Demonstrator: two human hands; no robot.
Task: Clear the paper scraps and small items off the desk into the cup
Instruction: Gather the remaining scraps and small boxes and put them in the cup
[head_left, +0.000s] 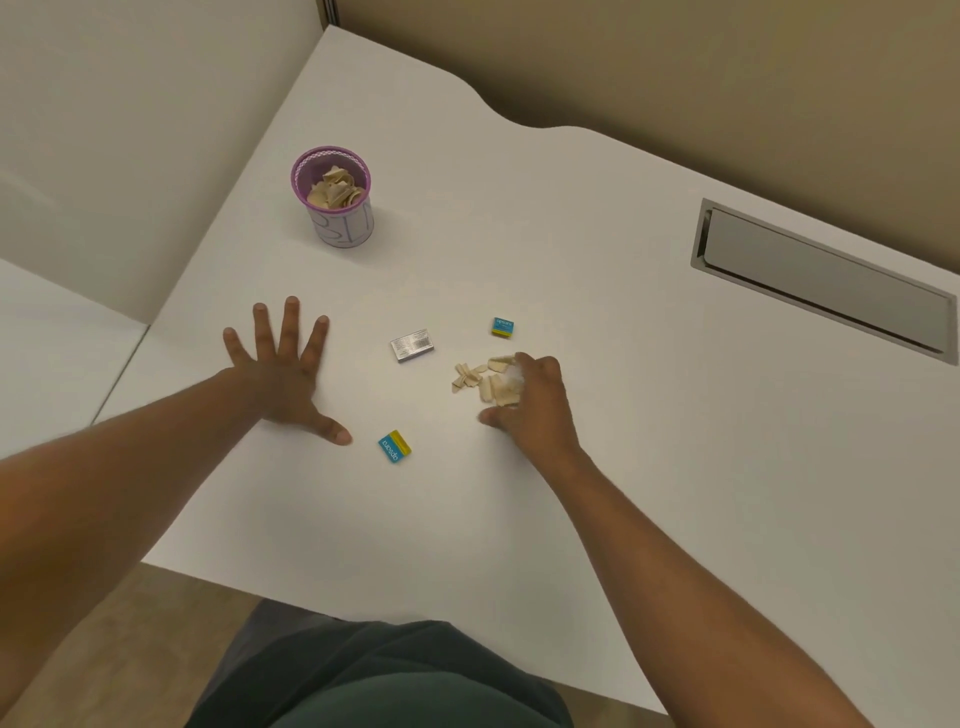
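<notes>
A purple-rimmed mesh cup (337, 218) stands at the far left of the white desk (597, 249), partly filled with beige paper scraps. A small pile of beige paper scraps (480, 376) lies mid-desk. My right hand (530, 402) curls over the pile's right side, fingers and thumb closing around some scraps. My left hand (283, 364) lies flat on the desk, fingers spread, holding nothing. A silver box (412, 344) lies between the hands. One blue and yellow eraser (503, 327) sits beyond the pile, another blue and yellow eraser (395, 446) lies near my left thumb.
A recessed metal cable flap (826, 280) is set into the desk at the far right. White partition panels (130, 156) close off the left side. The desk's near edge runs just above my lap.
</notes>
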